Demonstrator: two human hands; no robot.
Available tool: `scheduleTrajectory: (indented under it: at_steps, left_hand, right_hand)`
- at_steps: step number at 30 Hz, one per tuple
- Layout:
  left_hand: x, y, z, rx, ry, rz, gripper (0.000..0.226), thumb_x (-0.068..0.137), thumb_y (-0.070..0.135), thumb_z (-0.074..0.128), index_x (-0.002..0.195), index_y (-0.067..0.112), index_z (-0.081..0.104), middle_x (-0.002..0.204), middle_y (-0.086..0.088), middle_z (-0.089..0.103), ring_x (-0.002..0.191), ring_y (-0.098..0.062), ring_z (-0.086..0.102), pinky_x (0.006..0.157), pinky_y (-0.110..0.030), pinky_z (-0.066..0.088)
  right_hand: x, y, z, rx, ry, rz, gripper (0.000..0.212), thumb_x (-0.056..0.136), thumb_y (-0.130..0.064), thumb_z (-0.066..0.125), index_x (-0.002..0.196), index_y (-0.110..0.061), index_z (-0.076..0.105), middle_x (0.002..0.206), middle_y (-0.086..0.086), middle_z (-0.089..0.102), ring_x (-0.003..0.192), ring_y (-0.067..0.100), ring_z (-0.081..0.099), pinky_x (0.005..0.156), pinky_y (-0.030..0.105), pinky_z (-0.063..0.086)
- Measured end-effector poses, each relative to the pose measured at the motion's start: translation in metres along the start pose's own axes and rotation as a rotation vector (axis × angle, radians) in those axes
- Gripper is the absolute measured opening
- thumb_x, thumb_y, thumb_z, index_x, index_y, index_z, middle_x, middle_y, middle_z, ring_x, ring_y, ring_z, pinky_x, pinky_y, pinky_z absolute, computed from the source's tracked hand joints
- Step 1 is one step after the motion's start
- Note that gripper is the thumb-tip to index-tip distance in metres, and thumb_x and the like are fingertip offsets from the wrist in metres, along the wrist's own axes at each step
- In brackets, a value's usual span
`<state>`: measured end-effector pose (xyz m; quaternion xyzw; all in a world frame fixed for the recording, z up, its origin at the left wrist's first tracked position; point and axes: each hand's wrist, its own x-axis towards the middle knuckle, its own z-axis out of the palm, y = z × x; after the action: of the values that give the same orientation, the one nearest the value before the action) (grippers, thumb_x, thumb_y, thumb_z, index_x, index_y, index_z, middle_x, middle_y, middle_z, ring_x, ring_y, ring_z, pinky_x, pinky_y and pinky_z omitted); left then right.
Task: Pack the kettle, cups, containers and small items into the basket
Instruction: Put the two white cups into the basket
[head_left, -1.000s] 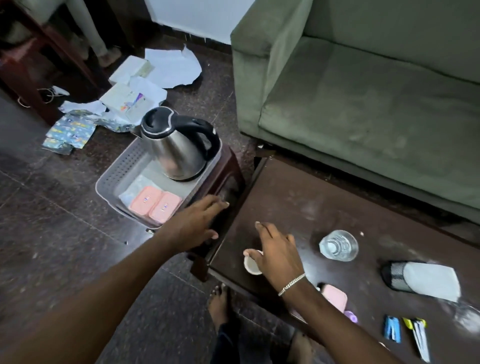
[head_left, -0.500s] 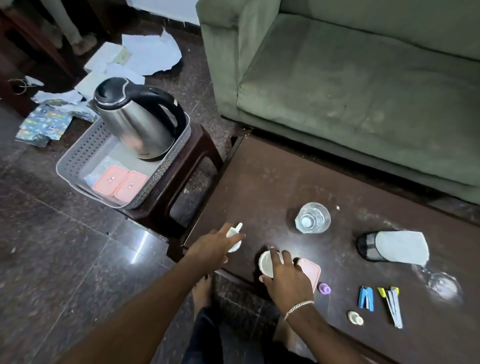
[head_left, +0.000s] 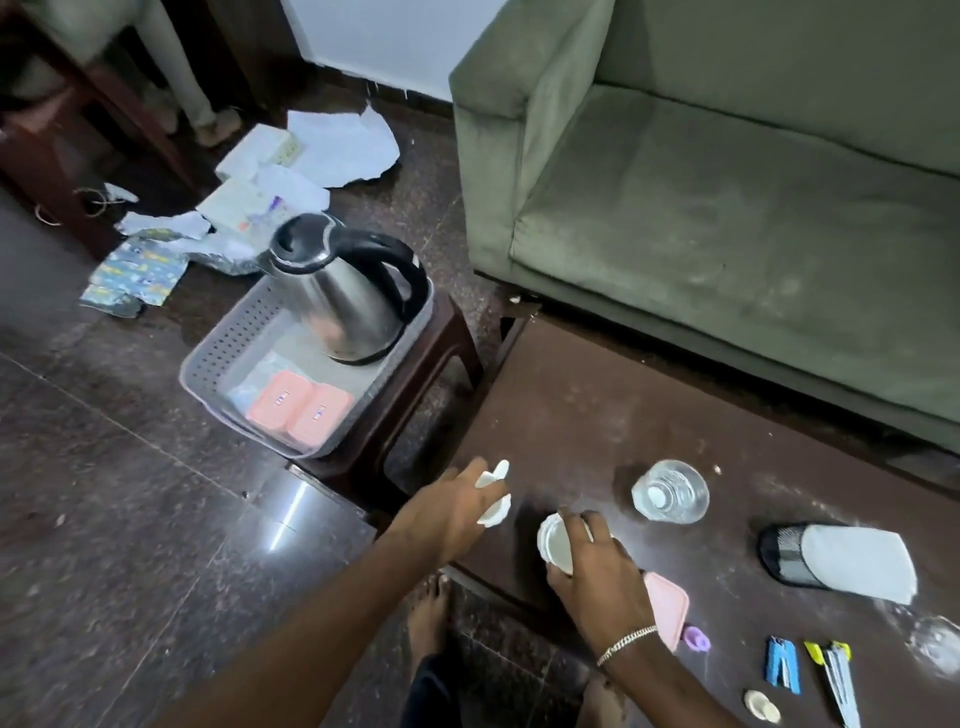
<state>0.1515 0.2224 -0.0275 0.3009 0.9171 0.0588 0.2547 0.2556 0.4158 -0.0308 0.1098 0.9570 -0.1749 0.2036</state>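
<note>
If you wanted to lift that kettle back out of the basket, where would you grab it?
Probably by the black loop handle, reaching in from the sofa side. The kettle stands upright in the basket with the handle facing that way, and its steel body looks smooth and tapered, so harder to hold.

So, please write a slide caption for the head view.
Each hand, left hand and right hand, holds a white cup beside the kettle in the basket.

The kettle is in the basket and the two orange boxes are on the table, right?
Not quite. The head view shows the kettle in the basket, but the two orange boxes are in the basket too, not on the table.
</note>
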Motion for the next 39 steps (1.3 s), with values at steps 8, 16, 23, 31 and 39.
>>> scheduleTrajectory:
  at_steps: [8,16,23,31,39]
  left_hand:
    - [-0.049,-0.108,-0.141,-0.036,0.235,-0.091,0.061,0.085,0.034,0.07,0.142,0.033,0.049,0.131,-0.003,0.055,0.106,-0.033,0.065,0.084,-0.041,0.055]
    - [-0.059,-0.246,-0.185,-0.043,0.348,-0.319,0.069,0.076,0.031,0.082,0.138,0.023,0.051,0.129,-0.009,0.059,0.106,-0.038,0.067,0.083,-0.04,0.054]
    - [-0.03,-0.31,-0.152,-0.106,0.347,-0.36,0.072,0.075,0.026,0.085,0.137,0.024,0.049,0.132,-0.01,0.057,0.107,-0.04,0.067,0.083,-0.043,0.055]
    - [-0.002,-0.333,-0.139,-0.124,0.32,-0.289,0.071,0.078,0.019,0.084,0.142,0.022,0.05,0.141,-0.008,0.055,0.113,-0.037,0.065,0.089,-0.038,0.052]
    - [0.014,-0.343,-0.137,-0.112,0.282,-0.231,0.073,0.081,0.015,0.082,0.146,0.021,0.049,0.143,-0.008,0.055,0.116,-0.035,0.063,0.09,-0.038,0.051]
  right_hand:
    - [0.05,-0.137,-0.085,0.128,0.212,-0.284,0.072,0.073,-0.028,0.076,0.14,-0.021,0.051,0.125,0.003,0.057,0.097,0.031,0.067,0.074,0.038,0.056]
    - [0.13,-0.252,-0.094,0.1,0.282,-0.485,0.06,0.074,-0.028,0.071,0.128,-0.019,0.048,0.126,0.002,0.056,0.099,0.031,0.063,0.081,0.043,0.051]
    - [0.161,-0.287,-0.051,-0.116,0.276,-0.424,0.06,0.073,-0.032,0.071,0.128,-0.028,0.049,0.117,-0.002,0.052,0.094,0.021,0.063,0.076,0.039,0.033]
    - [0.171,-0.304,-0.024,-0.202,0.233,-0.336,0.066,0.077,-0.016,0.065,0.139,-0.024,0.044,0.128,0.002,0.052,0.099,0.026,0.059,0.081,0.044,0.031]
    - [0.181,-0.309,-0.015,-0.213,0.155,-0.269,0.07,0.072,-0.014,0.067,0.137,-0.027,0.044,0.131,0.002,0.052,0.102,0.027,0.059,0.083,0.046,0.033]
